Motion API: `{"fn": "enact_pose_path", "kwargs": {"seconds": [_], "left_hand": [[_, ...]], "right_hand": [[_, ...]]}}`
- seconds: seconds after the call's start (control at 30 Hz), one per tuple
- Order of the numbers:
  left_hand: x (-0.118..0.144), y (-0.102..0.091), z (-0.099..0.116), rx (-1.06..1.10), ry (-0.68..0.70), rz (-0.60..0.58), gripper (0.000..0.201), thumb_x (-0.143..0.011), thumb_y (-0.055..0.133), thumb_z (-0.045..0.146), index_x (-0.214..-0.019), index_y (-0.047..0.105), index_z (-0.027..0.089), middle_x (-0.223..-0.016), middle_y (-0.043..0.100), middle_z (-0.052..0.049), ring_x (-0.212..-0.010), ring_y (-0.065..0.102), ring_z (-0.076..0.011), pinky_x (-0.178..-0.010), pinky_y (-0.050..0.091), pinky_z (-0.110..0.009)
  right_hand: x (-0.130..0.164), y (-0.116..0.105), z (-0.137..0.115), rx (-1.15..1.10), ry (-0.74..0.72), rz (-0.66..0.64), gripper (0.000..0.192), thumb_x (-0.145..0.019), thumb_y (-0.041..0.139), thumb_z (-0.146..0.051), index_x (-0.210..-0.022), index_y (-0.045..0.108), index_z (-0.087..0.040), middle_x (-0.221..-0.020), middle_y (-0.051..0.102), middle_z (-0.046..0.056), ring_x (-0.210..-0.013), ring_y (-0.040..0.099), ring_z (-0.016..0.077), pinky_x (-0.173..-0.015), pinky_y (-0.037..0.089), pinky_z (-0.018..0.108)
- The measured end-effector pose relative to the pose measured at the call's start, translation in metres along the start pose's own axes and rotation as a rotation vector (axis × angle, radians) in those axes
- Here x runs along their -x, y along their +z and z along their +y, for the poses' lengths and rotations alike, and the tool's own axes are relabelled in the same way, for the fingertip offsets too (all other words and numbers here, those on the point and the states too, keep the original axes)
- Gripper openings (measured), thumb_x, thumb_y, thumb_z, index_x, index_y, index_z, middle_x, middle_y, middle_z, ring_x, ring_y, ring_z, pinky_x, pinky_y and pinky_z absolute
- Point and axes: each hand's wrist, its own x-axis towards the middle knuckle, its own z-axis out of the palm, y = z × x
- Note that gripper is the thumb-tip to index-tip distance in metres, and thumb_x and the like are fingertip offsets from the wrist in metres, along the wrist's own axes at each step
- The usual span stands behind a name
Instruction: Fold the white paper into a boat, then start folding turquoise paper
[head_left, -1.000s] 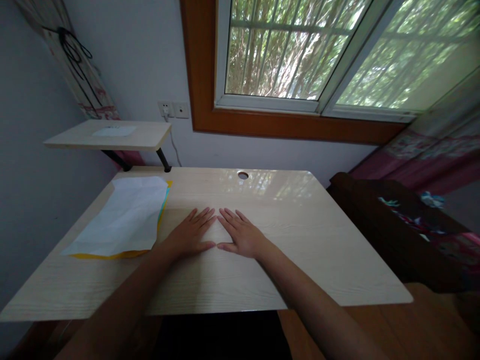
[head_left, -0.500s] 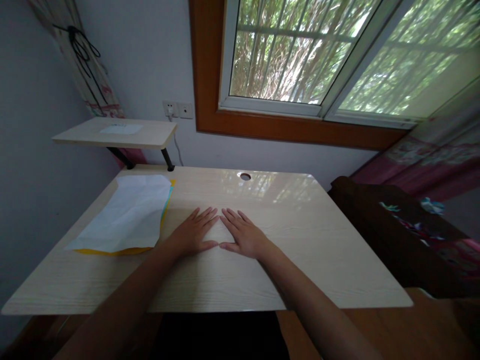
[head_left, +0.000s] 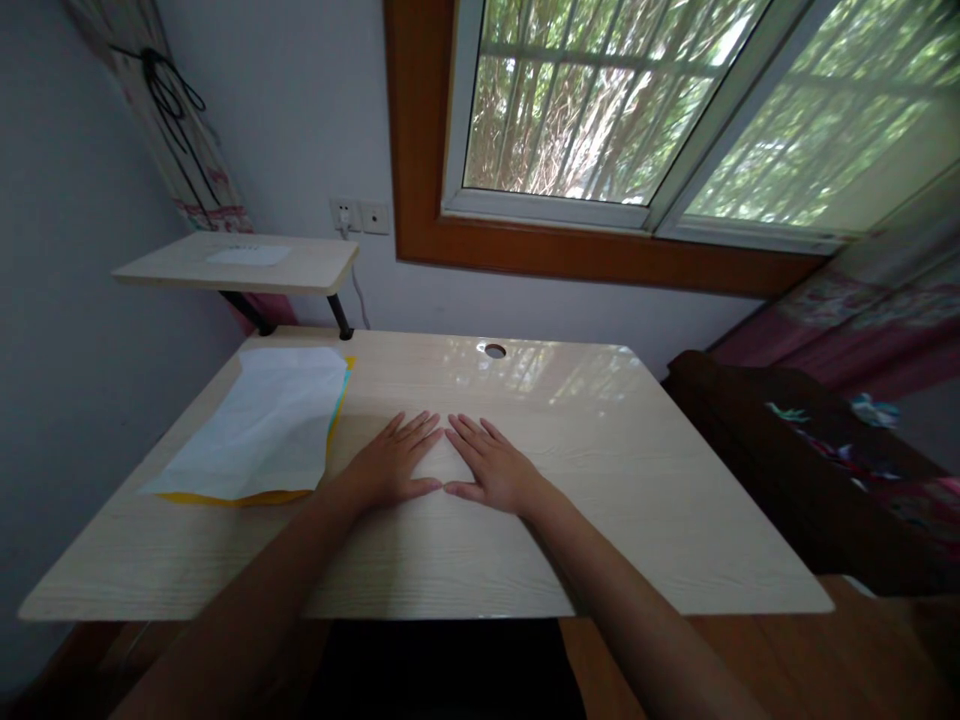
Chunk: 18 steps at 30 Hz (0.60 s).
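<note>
Head view: left hand [head_left: 391, 466] and right hand [head_left: 491, 468] lie flat, palms down, at the middle of the frame on the pale wooden tabletop [head_left: 637, 500], fingers loosely spread, holding nothing. Index tips and thumb tips of the two hands nearly meet. Just left of the left hand lies a white sheet of paper [head_left: 262, 425] over yellow and teal sheets [head_left: 337, 402].

table [head_left: 637, 520] right and near — bare, open | far left — paper stack [head_left: 262, 425] lying flat, shelf [head_left: 240, 262] overhanging the corner | far centre — cable hole [head_left: 495, 350]
</note>
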Motion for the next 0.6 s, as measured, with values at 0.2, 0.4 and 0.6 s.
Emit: {"fn": "enact_pose_path", "kwargs": {"seconds": [0.2,0.4,0.6], "left_hand": [[0.0003,0.0049,-0.0032,0.006,0.009,0.007,0.082,-0.094,0.035,0.068,-0.159,0.020,0.018,-0.167,0.016,-0.011,-0.155,0.008,-0.0252,-0.124,0.003,-0.047],[0.0003,0.0066,-0.0041,-0.002,0.013,0.017,0.083,-0.094,0.035,0.069,-0.159,0.019,0.019,-0.167,0.016,-0.012,-0.155,0.009,-0.0256,-0.124,0.002,-0.048],[0.0003,0.0079,-0.0047,-0.010,0.010,0.007,0.083,-0.094,0.036,0.067,-0.159,0.019,0.019,-0.167,0.014,-0.013,-0.155,0.008,-0.0262,-0.124,0.003,-0.048]], "right_hand": [[0.0006,0.0003,0.0005,0.005,0.006,-0.008,0.093,-0.091,0.046,-0.071,-0.159,0.020,-0.014,-0.164,0.020,0.017,-0.154,0.017,0.0302,-0.124,0.017,0.054],[0.0007,0.0006,0.0003,0.000,0.012,-0.007,0.092,-0.091,0.044,-0.072,-0.159,0.020,-0.015,-0.164,0.021,0.016,-0.154,0.016,0.0293,-0.124,0.015,0.053],[0.0003,-0.0012,-0.0005,-0.007,0.010,-0.012,0.093,-0.090,0.044,-0.073,-0.159,0.021,-0.014,-0.164,0.020,0.017,-0.154,0.017,0.0296,-0.124,0.015,0.053]]}}
